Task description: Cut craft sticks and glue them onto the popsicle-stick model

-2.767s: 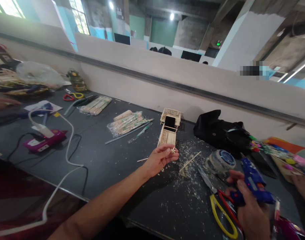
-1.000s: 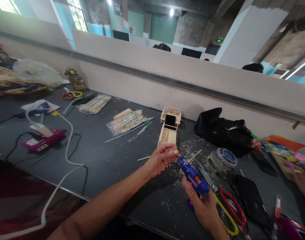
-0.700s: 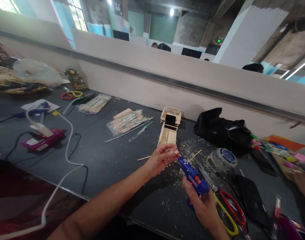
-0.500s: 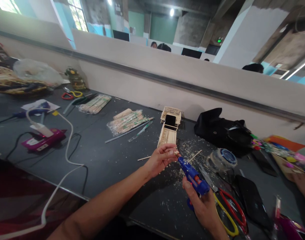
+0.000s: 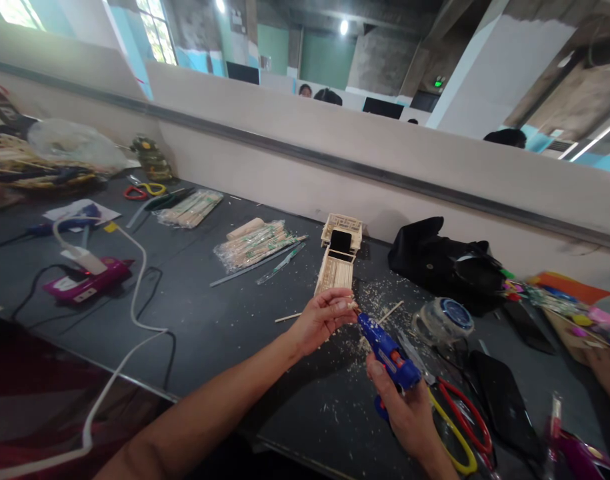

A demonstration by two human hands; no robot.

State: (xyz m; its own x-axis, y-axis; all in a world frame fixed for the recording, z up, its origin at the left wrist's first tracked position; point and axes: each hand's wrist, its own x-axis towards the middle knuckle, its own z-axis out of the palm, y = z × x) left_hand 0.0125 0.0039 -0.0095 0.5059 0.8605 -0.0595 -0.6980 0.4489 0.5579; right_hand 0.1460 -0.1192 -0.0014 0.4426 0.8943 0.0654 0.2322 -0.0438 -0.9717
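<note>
Wrapped round the handle of a blue hot glue gun point(image 5: 387, 350), my right hand point(image 5: 402, 403) points its nozzle up and to the left. My left hand point(image 5: 325, 320) pinches a small pale wooden piece point(image 5: 352, 305) close to that nozzle; the piece's full shape is hidden by the fingers. Just beyond the left hand stands a model built of thin wooden sticks point(image 5: 337, 267), with a dark panel point(image 5: 341, 243) in its middle. Wood crumbs and a loose stick point(image 5: 391, 313) lie around both hands.
Red and yellow scissors point(image 5: 459, 417), a phone point(image 5: 505, 397) and a lidded jar point(image 5: 443, 320) lie to the right, with a black bag point(image 5: 445, 260) behind. Wrapped stick bundles point(image 5: 259, 245) are left of the model. A purple power strip point(image 5: 87, 280) trails a white cable point(image 5: 139, 293).
The glue gun's nozzle has drawn back very slightly to the right from the small wooden piece. My left hand stays nearly still.
</note>
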